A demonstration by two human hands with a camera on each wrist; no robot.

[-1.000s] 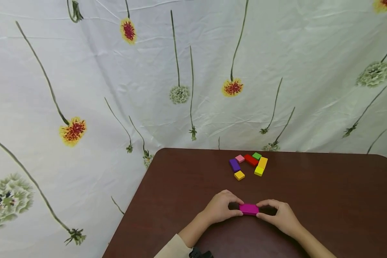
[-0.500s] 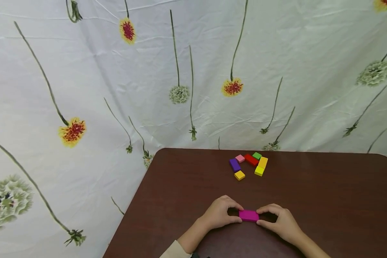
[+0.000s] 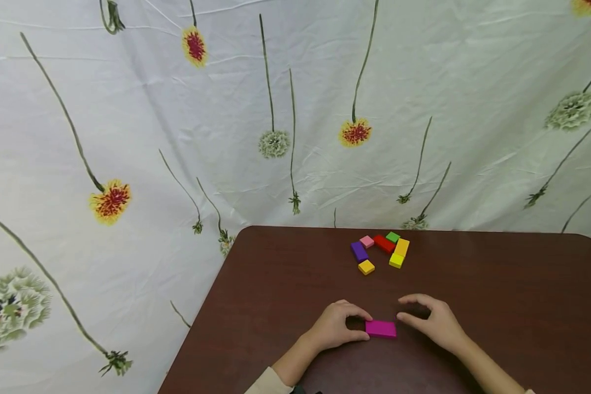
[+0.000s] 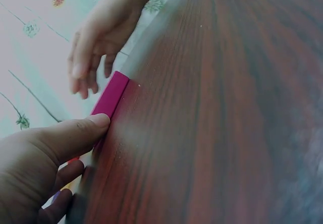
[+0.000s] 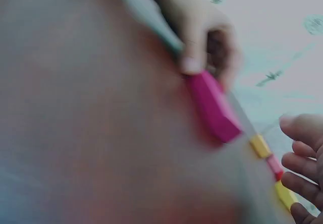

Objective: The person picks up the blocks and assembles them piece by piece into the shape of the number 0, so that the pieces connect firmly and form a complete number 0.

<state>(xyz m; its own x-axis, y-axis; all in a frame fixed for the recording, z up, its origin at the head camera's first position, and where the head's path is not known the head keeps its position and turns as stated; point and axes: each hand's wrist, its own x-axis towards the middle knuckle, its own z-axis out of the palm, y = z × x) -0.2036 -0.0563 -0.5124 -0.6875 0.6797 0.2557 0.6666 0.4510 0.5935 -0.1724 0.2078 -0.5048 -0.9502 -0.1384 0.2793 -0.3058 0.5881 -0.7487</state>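
Observation:
A flat magenta block (image 3: 381, 329) lies on the dark brown table in front of the person. My left hand (image 3: 331, 327) pinches its left end between thumb and fingers; in the left wrist view the thumb (image 4: 101, 120) presses on the side of the block (image 4: 112, 94). Just off the block's right end, my right hand (image 3: 435, 323) holds nothing, its thumb and index finger parted. The right wrist view, partly blurred, also has the right fingers (image 5: 303, 158) apart from the magenta block (image 5: 214, 108).
Farther back on the table (image 3: 285, 262) lie several small blocks in a loose ring: purple (image 3: 359, 251), orange-yellow (image 3: 366, 267), pink (image 3: 366, 241), red (image 3: 384, 244), green (image 3: 393, 237) and yellow (image 3: 396, 261). Behind the table hangs a flowered white cloth (image 3: 216, 109).
Both hands first drew the magenta block slightly toward the person. Since then the right hand has let go and moved a little right and away; the left hand keeps its hold.

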